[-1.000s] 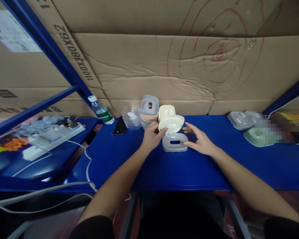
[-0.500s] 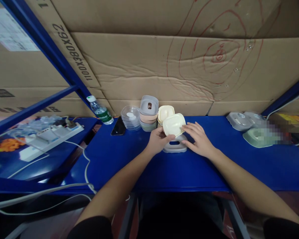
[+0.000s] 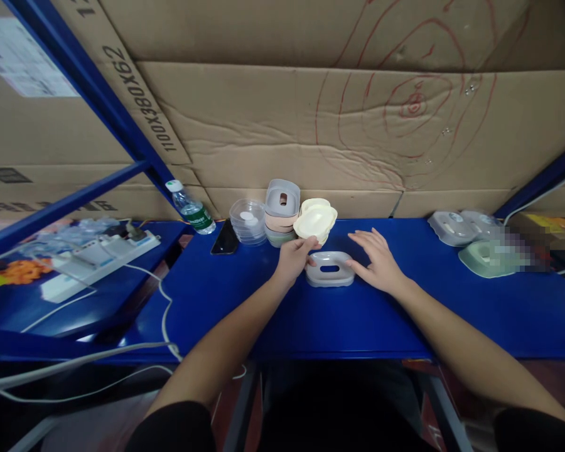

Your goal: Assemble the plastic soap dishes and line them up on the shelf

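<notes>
My left hand (image 3: 292, 260) pinches the near edge of a cream shallow plastic dish (image 3: 315, 221), which is tilted just in front of a stack of similar cream pieces (image 3: 317, 203). Below it, a grey plastic holder with an oval slot (image 3: 330, 279) lies on the blue table. My right hand (image 3: 377, 258) is open beside the holder's right end, fingers stretched out and thumb close to its rim; whether they touch, I cannot tell.
Left of the cream pieces stands a stack of grey, pink and green pieces (image 3: 282, 201), then clear containers (image 3: 247, 232), a phone (image 3: 225, 240) and a water bottle (image 3: 193, 210). A power strip (image 3: 98, 267) with cables lies left. Grey covers (image 3: 452, 229) and a green one (image 3: 484, 260) lie right.
The cream dish has moved away from me and left, off the grey holder toward the cream stack. My right hand has let go of it and stays by the holder.
</notes>
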`<state>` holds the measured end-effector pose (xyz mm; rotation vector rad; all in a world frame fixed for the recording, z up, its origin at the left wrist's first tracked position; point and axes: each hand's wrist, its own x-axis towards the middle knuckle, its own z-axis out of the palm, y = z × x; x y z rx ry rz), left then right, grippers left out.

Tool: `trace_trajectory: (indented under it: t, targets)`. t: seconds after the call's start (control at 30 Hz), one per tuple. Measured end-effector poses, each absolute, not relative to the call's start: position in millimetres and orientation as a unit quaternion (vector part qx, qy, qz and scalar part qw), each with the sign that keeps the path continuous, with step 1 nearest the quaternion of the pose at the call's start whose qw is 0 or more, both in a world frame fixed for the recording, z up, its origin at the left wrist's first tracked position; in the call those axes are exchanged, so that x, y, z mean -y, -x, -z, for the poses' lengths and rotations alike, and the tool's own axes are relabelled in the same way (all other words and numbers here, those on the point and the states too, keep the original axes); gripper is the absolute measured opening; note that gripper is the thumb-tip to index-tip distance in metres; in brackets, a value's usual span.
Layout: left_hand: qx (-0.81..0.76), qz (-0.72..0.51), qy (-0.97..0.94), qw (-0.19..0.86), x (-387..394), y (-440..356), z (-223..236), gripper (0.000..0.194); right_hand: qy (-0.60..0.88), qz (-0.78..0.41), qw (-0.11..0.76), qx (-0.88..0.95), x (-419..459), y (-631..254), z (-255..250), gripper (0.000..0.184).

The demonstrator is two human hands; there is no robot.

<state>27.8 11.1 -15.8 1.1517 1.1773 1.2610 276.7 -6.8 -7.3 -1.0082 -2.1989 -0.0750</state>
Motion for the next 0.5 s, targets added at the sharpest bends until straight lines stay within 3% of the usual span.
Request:
trace_trajectory:
  t: [0.23,0.4,0.5]
  targets:
    - [-0.498,-0.501,-0.578,0.409,-15,-22,19,0.055,0.420,-0.007,0.360,0.833,1,-281,13,0.063]
    - [-0.448,-0.487,-0.747,0.056,-6,-7,9,0.031,0.432,-0.084,0.349,0.827,-5,-279,20,0.070]
    - [-0.414,-0.453,-0.787,-0.067,-7,5,5,0.024,0.432,-0.113,0.343,0.826,-9,-275,22,0.072]
